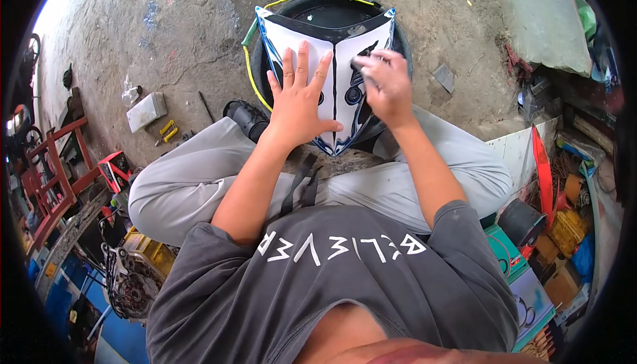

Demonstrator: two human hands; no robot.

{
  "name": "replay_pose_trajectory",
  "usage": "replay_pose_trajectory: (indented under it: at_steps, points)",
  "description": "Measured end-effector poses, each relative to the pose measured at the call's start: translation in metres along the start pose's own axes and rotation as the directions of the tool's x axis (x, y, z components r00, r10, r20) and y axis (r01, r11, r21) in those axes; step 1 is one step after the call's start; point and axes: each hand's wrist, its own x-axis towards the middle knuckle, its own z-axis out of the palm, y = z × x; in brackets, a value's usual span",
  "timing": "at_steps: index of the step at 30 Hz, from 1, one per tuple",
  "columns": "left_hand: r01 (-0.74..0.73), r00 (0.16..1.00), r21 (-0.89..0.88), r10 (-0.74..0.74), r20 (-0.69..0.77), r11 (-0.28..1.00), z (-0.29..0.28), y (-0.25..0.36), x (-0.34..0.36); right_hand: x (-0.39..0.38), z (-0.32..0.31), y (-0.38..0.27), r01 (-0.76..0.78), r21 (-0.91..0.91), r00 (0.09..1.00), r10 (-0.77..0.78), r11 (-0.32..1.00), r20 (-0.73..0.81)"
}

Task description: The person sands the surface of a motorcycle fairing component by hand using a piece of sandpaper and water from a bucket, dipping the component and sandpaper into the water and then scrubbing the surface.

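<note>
A white motorcycle fairing panel (347, 56) with blue and black edges lies before me, its narrow end toward my lap. My left hand (295, 102) rests flat on its left half, fingers spread. Over the right half, my right hand (388, 89) is curled, with thumb and fingers pinched around a small dark-grey piece too blurred to name. A dark line runs down the panel's middle, and a round dark fitting (355, 95) shows below my right fingers. Underneath is a round black basin (406, 52), partly hidden by the panel.
A yellow hose (249, 75) curves along the basin's left side. On the concrete floor to the left lie a white box (146, 112) and yellow-handled pliers (167, 132). A flat grey piece (443, 77) lies to the right. Engine parts (133, 278) and clutter crowd both sides.
</note>
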Motion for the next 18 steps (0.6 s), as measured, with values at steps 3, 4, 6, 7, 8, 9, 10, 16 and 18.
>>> replay_pose_trajectory:
  at_steps: [3, 4, 6, 7, 8, 9, 10, 16, 18]
  points:
    - [-0.002, 1.000, -0.007, 0.002, -0.005, 1.000, -0.001, 0.001, 0.000, 0.000, 0.001, 0.009, -0.082, -0.017, 0.993, 0.080, 0.996, -0.086]
    - [-0.003, 1.000, -0.008, 0.003, -0.006, 1.000, 0.000, 0.001, 0.000, -0.001, 0.002, 0.001, -0.042, 0.007, 0.998, 0.042, 0.999, -0.049]
    - [0.008, 1.000, 0.000, -0.008, 0.015, 1.000, 0.001, 0.000, 0.002, -0.006, 0.005, -0.005, 0.008, 0.069, 1.000, -0.009, 0.998, 0.018]
    - [0.010, 1.000, 0.005, -0.010, 0.016, 1.000, 0.001, 0.000, 0.002, -0.005, 0.005, -0.003, 0.007, 0.073, 1.000, -0.008, 0.997, 0.015]
    - [0.004, 1.000, 0.008, -0.004, 0.010, 1.000, 0.001, 0.000, 0.002, -0.002, 0.004, 0.004, -0.056, 0.037, 0.998, 0.057, 0.998, -0.013]
    - [-0.002, 1.000, 0.011, 0.002, 0.003, 1.000, 0.001, 0.001, 0.002, 0.002, 0.001, 0.012, -0.121, 0.002, 0.992, 0.121, 0.993, -0.044]
    - [-0.002, 1.000, 0.013, 0.001, 0.005, 1.000, 0.001, 0.001, 0.002, 0.006, -0.002, 0.020, -0.167, 0.019, 0.982, 0.168, 0.986, -0.092]
    - [0.001, 1.000, 0.014, -0.001, -0.002, 1.000, 0.004, -0.002, 0.001, -0.004, 0.001, -0.004, 0.009, 0.029, 1.000, -0.009, 1.000, 0.022]
    - [-0.001, 1.000, 0.020, 0.001, 0.002, 1.000, 0.001, 0.000, 0.001, 0.003, -0.002, 0.008, -0.050, -0.034, 0.997, 0.048, 0.998, -0.063]
